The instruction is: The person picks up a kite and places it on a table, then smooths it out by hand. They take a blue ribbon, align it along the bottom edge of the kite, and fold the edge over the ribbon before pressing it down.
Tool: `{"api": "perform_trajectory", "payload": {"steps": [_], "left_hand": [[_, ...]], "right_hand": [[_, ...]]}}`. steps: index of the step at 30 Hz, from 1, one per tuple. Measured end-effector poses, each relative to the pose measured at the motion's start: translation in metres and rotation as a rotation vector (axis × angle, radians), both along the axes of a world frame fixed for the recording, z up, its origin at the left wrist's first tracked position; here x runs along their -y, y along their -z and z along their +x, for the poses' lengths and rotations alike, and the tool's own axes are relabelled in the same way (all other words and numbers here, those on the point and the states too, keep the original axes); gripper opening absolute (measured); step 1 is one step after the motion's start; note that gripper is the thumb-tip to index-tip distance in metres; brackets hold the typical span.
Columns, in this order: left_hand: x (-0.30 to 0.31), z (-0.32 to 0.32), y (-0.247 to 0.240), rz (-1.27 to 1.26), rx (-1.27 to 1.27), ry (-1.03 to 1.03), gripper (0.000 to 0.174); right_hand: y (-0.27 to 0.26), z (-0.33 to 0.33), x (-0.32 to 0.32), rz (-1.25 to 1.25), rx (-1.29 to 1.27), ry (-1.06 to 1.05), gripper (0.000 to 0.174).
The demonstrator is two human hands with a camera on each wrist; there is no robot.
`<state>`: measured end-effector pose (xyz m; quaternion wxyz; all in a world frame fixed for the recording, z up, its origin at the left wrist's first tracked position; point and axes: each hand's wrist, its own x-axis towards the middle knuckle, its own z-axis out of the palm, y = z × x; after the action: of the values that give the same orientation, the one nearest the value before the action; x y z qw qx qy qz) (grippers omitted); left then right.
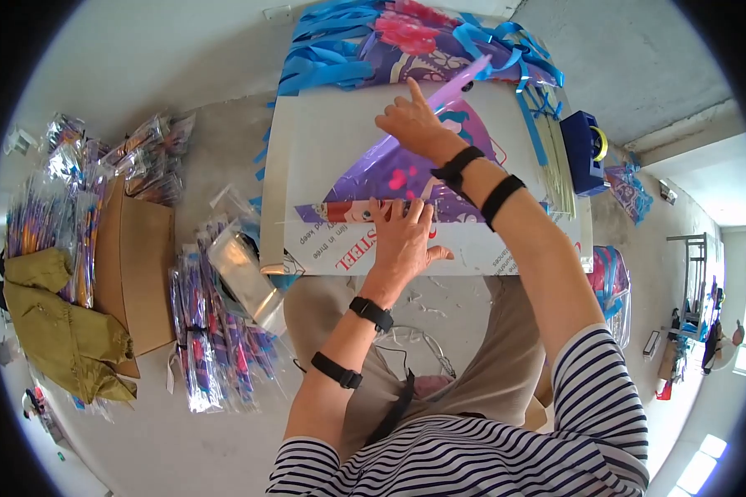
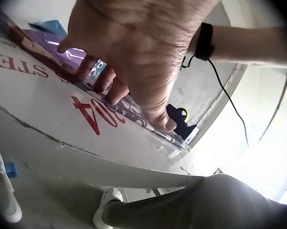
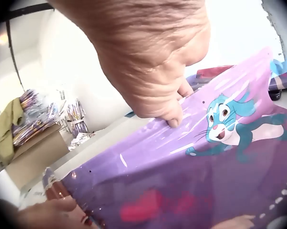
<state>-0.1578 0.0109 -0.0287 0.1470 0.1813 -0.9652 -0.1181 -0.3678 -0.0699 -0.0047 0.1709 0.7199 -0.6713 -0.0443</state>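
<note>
A purple printed plastic sheet (image 1: 381,178) lies on the white board (image 1: 307,149), its near edge forming a narrow strip and its far side raised in a slanting fold. My left hand (image 1: 402,240) rests fingertips on the near strip, fingers spread, thumb out to the side; the left wrist view shows the hand (image 2: 134,52) over that edge. My right hand (image 1: 419,128) is at the raised fold, one finger extended. In the right wrist view the hand (image 3: 148,62) pinches the sheet (image 3: 134,162) near a blue rabbit picture; some fingers are hidden behind it.
Blue ribbons (image 1: 327,62) and more printed film cover the board's far end. A blue tape dispenser (image 1: 583,153) stands at its right. Packaged bundles (image 1: 215,331), a cardboard box (image 1: 141,273) and a green garment (image 1: 66,319) are at the left.
</note>
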Motion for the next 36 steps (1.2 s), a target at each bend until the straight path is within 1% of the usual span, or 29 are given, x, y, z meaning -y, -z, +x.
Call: {"api": "perform_trajectory", "payload": {"steps": [2, 3, 5, 7, 10, 14, 18, 22, 26, 29, 31, 33, 36], "left_hand": [[-0.001, 0.0, 0.0, 0.01, 0.017, -0.011, 0.091], [-0.001, 0.001, 0.002, -0.001, 0.01, -0.01, 0.092], [-0.004, 0.001, 0.002, -0.012, 0.007, -0.005, 0.092], [-0.006, 0.002, -0.002, -0.039, 0.035, -0.023, 0.092], [-0.009, 0.004, -0.002, -0.049, 0.027, -0.015, 0.09], [-0.012, 0.006, 0.003, -0.049, 0.018, -0.016, 0.088], [-0.013, 0.004, 0.004, -0.039, 0.014, -0.019, 0.086], [-0.013, 0.003, 0.005, -0.051, -0.026, -0.004, 0.083], [-0.013, 0.001, 0.005, -0.071, -0.003, -0.009, 0.081], [-0.011, 0.001, 0.005, -0.076, 0.032, 0.001, 0.081], [-0.011, 0.0, 0.011, -0.076, -0.041, -0.006, 0.078], [-0.012, 0.0, 0.009, -0.08, -0.024, -0.005, 0.077], [-0.01, 0.001, 0.009, -0.096, -0.007, -0.006, 0.077]], "right_hand": [[-0.005, 0.0, -0.024, -0.142, 0.064, -0.091, 0.01], [-0.006, 0.002, -0.039, -0.133, 0.037, -0.098, 0.01], [-0.001, 0.009, -0.07, -0.152, 0.067, -0.107, 0.009], [0.012, 0.014, -0.096, -0.217, 0.103, -0.121, 0.007], [0.037, 0.024, -0.12, -0.225, 0.132, -0.106, 0.008], [0.047, 0.038, -0.129, -0.33, 0.185, -0.069, 0.008], [0.049, 0.042, -0.132, -0.379, 0.211, -0.074, 0.007], [0.056, 0.044, -0.135, -0.366, 0.246, -0.06, 0.007], [0.059, 0.05, -0.133, -0.459, 0.243, -0.041, 0.007], [0.056, 0.052, -0.136, -0.435, 0.241, -0.016, 0.006], [0.052, 0.053, -0.138, -0.44, 0.228, -0.016, 0.006], [0.053, 0.054, -0.138, -0.393, 0.223, -0.015, 0.005], [0.044, 0.057, -0.139, -0.438, 0.207, -0.041, 0.004]]}}
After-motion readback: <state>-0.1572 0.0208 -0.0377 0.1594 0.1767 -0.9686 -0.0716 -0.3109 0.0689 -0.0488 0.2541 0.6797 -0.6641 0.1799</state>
